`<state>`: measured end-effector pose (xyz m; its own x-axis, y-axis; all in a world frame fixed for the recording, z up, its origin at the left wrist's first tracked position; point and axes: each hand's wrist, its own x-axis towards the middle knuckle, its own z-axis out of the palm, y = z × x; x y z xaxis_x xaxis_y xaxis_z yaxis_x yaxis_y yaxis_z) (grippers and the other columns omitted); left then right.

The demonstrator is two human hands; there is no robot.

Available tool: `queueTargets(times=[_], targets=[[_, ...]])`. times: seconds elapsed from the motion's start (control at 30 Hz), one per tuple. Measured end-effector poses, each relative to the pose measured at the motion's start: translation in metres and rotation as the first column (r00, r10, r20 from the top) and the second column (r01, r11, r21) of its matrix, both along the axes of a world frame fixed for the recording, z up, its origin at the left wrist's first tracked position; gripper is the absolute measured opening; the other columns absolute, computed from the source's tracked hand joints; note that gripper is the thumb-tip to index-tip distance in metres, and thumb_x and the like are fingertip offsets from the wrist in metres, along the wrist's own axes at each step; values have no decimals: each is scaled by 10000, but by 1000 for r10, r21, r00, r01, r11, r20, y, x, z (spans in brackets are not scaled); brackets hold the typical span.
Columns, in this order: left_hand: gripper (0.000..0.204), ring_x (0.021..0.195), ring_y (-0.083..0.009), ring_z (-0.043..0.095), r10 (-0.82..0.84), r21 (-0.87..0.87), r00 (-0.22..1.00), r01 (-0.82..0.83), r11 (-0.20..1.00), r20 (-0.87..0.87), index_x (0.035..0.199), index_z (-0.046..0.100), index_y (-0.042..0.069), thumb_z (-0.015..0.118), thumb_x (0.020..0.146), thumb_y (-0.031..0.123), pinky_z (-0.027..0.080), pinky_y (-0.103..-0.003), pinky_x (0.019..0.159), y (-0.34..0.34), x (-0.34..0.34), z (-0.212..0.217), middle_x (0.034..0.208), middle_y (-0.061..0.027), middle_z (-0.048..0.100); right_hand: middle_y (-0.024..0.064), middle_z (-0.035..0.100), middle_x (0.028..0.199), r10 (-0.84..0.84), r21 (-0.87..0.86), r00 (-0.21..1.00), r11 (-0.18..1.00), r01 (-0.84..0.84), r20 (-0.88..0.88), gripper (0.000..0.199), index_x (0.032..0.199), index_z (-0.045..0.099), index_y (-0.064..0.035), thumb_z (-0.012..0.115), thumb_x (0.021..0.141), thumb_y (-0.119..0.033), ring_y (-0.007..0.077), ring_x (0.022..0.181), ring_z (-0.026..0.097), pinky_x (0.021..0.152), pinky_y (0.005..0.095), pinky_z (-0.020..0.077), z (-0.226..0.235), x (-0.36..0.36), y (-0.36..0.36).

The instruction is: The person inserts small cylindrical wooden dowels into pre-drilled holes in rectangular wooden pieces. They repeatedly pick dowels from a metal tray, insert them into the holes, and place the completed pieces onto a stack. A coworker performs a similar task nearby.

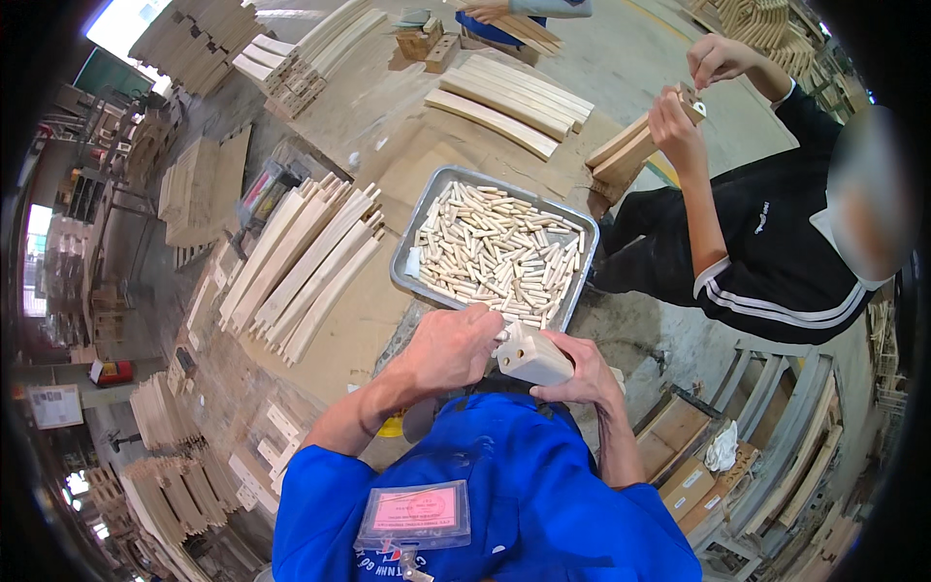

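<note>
My right hand (582, 373) grips a pale wooden furniture piece (531, 355) by its end, close to my chest. My left hand (456, 344) pinches a small wooden dowel (503, 335) against the end face of that piece. Just beyond my hands sits a grey metal tray (427, 209) heaped with several short wooden dowels (495, 252). The tray rests on a brown worktable (359, 310).
Curved wooden slats (305, 262) lie in a row left of the tray, more slats (509, 97) at the far side. A person in black (756, 242) sits at right, holding a wooden part (635, 145). Stacks of wood parts fill the floor at left; frames and boxes stand at lower right.
</note>
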<state>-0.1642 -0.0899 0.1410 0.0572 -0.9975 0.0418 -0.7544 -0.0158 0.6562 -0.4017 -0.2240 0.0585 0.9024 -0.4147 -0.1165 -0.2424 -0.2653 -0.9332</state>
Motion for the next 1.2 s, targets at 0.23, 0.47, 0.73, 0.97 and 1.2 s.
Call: queueTargets(times=[0.23,0.47,0.73,0.97,1.2], targets=[[111,789,-373,658,-110,2,994,110,994,-8,975,615,81,649,870,78,524,-451,662,5,12,-26,899,-125,644,185,738,1097,-37,-7,998,999,37,-40,808,1302,641,5,908,586,-257,309,980,732,903,376,554,5,6,7],[367,832,-283,719,67,-225,921,-164,961,-384,1287,652,33,703,937,129,554,-425,733,-10,50,-46,1062,-175,725,128,743,1064,-71,185,994,979,86,-85,781,1292,642,-5,914,600,-242,208,947,710,880,344,546,13,23,11],[428,859,-127,561,180,-59,870,-232,971,-458,1417,567,1,573,1050,222,494,-298,764,4,39,-56,1031,-88,626,94,740,1052,-53,157,997,986,61,-57,744,1267,649,-11,911,604,-226,173,941,688,876,338,537,2,19,4],[214,745,-82,563,377,317,347,-217,923,-859,1105,678,21,683,1005,210,481,-306,649,28,6,-43,834,41,617,111,742,1114,-2,156,994,988,19,-108,813,1332,632,-26,915,598,-234,188,994,699,914,342,535,2,13,4],[255,760,-343,645,162,30,937,-160,987,-309,1021,680,-4,694,952,242,484,-427,693,32,5,-32,846,-173,671,112,755,1033,75,50,994,996,-71,-83,823,1327,635,-24,915,581,-231,203,915,722,858,344,556,8,13,5]])
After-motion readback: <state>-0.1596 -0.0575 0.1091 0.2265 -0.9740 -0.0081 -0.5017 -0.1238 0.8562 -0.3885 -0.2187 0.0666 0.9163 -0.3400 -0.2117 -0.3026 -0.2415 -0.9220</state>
